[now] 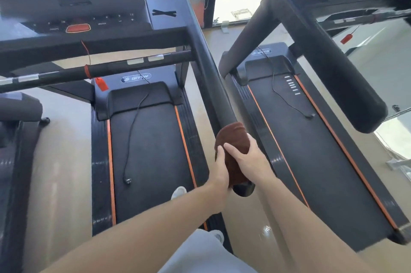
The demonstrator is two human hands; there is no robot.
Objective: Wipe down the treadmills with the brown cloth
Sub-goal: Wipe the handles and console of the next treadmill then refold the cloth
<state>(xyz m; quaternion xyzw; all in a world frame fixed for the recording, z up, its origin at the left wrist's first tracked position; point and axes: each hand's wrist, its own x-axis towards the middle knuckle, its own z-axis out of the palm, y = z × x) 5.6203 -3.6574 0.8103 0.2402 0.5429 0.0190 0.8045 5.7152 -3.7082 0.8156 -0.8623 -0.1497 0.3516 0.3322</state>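
Head view looks down on two black treadmills side by side; the left treadmill point(153, 150) has a matte belt edged with thin orange stripes, and so does the right treadmill point(311, 161); a fuzzy brown cloth point(233, 141) is wrapped round the near end of the left treadmill's smooth, rounded right handrail point(209, 77); the right hand point(244, 157) grips the cloth from above, fingers curled over it; the left hand point(219, 170) clasps its near left side; a thin black cord point(133, 130) trails across the left belt.

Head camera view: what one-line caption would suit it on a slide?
Both hands, left hand and right hand, wrap a brown cloth around the treadmill handrail.
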